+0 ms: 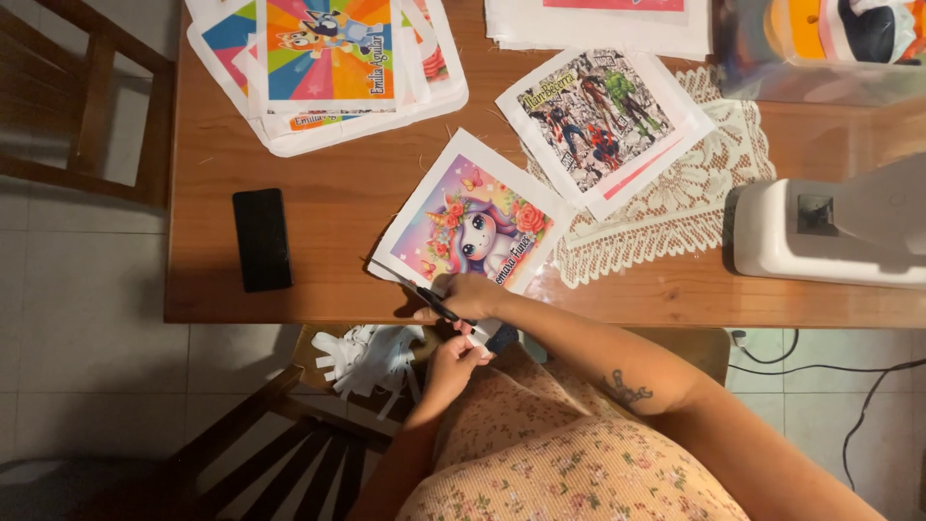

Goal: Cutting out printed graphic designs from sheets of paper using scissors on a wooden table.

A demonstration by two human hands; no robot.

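I am closing my right hand (470, 294) on the scissors (436, 304), cutting slowly, while my left hand (453, 359) is gripping the print (473, 224) edge.

— What colours are on the unicorn picture (475, 224)?
— Pink, purple and blue, with a white edge.
— And the counter (328, 193)?
— Brown wood. The phone (261, 239) is black, the lace mat (675, 207) white.

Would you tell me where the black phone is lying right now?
In the head view, the black phone lies flat on the wooden table's left part, left of the unicorn print.
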